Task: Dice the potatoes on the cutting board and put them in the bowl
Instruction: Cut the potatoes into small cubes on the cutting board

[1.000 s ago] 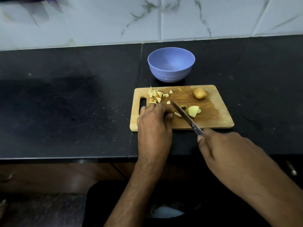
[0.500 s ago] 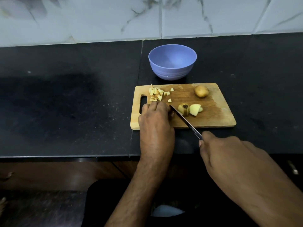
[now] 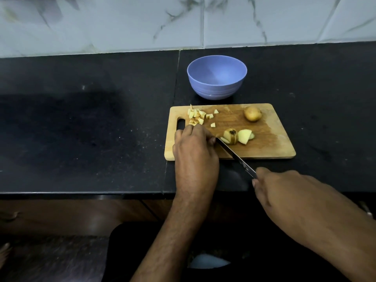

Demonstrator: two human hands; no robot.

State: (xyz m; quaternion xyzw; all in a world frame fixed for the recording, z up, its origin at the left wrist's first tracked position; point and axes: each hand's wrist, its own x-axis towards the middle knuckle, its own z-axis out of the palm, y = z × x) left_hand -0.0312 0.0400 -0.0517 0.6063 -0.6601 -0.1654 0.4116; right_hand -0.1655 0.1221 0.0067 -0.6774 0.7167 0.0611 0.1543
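— What are the hands doing?
— The right hand [image 3: 289, 192] is curled round the handle of a knife [image 3: 236, 156], whose blade slants up-left across the cutting board [image 3: 270, 143]. The left hand [image 3: 194, 151] rests on the board's left part with fingers bent; whether it pins anything under them I cannot tell.
— Anything changed since half a second ago?
— Little: the blade tip now lies closer against the left hand's thumb, and the grip is as it was.
— And the potatoes?
— A part-sliced potato [image 3: 237, 136] sits just right of the blade tip. Diced pieces [image 3: 196, 117] lie just beyond the left fingers, a whole potato [image 3: 252, 113] at the far right. The blue bowl [image 3: 216, 77] stands behind the board on the black counter [image 3: 81, 129].
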